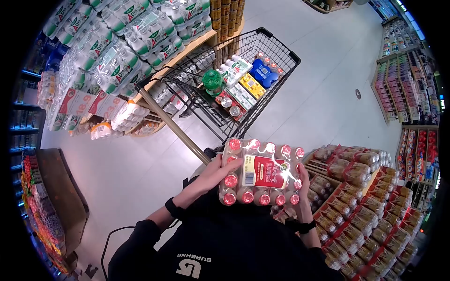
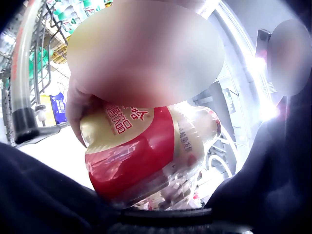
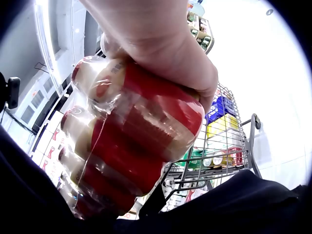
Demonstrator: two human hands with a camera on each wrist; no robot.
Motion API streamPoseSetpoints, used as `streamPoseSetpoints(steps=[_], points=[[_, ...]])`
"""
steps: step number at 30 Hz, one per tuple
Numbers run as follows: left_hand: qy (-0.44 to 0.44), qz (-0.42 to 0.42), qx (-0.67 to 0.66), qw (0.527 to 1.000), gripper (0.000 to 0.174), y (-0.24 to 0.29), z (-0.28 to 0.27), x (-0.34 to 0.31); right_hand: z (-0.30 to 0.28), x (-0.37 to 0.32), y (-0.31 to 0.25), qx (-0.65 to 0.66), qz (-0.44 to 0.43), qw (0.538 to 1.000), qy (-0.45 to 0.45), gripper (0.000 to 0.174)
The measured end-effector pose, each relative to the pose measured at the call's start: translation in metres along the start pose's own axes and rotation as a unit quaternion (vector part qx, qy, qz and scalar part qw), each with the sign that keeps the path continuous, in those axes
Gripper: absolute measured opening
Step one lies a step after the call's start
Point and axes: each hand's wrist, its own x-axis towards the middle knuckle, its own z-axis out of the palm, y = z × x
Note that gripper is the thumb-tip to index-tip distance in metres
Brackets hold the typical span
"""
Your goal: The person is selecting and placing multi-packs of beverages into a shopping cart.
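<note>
A shrink-wrapped pack of red-capped drink bottles (image 1: 268,172) is held in front of the body, caps and barcoded label facing up. My left hand (image 1: 212,175) grips its left side, with a finger reaching over the edge near the label. On the opposite side my right hand (image 1: 303,183) grips the pack's end. In the right wrist view the thumb side of the right hand (image 3: 163,41) curls over the red bottle bodies (image 3: 141,126) under clear film. The left wrist view shows fingers (image 2: 75,109) around the pack's red and cream label (image 2: 136,156); much of that hand is blurred.
Ahead stands a black wire shopping cart (image 1: 293,55) holding a green bottle (image 1: 213,83), white bottle packs, a yellow box (image 1: 252,84) and a blue package (image 1: 262,73). Stacked green-and-white packs (image 1: 122,61) rise at left. Wrapped bottle packs (image 1: 356,210) fill a display at right.
</note>
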Motion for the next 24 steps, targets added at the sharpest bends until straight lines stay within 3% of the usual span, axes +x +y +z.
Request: streamPoseSetpoints(steps=[3, 9, 14, 17, 23, 24], points=[[0.008, 0.04, 0.029, 0.999, 0.091, 0.017, -0.009, 0.017, 0.025, 0.02, -0.028, -0.037, 0.008, 0.997, -0.074, 0.054], [0.05, 0.022, -0.105, 0.993, 0.088, 0.04, -0.006, 0.04, 0.067, 0.075, -0.079, -0.101, 0.031, 0.988, -0.116, 0.057], [0.083, 0.002, -0.347, 0.934, 0.074, 0.077, 0.001, 0.074, 0.108, 0.145, -0.121, -0.172, 0.061, 0.968, -0.172, 0.061], [0.102, 0.025, -0.395, 0.913, 0.083, 0.084, 0.0, 0.114, 0.135, 0.2, -0.149, -0.244, 0.12, 0.941, -0.204, 0.067], [0.216, 0.012, -0.458, 0.862, 0.079, 0.116, 0.0, 0.21, 0.161, 0.33, -0.164, -0.271, 0.19, 0.906, -0.264, 0.08], [0.205, 0.002, -0.524, 0.827, 0.076, 0.106, -0.007, 0.232, 0.166, 0.35, -0.165, -0.276, 0.2, 0.9, -0.271, 0.082]])
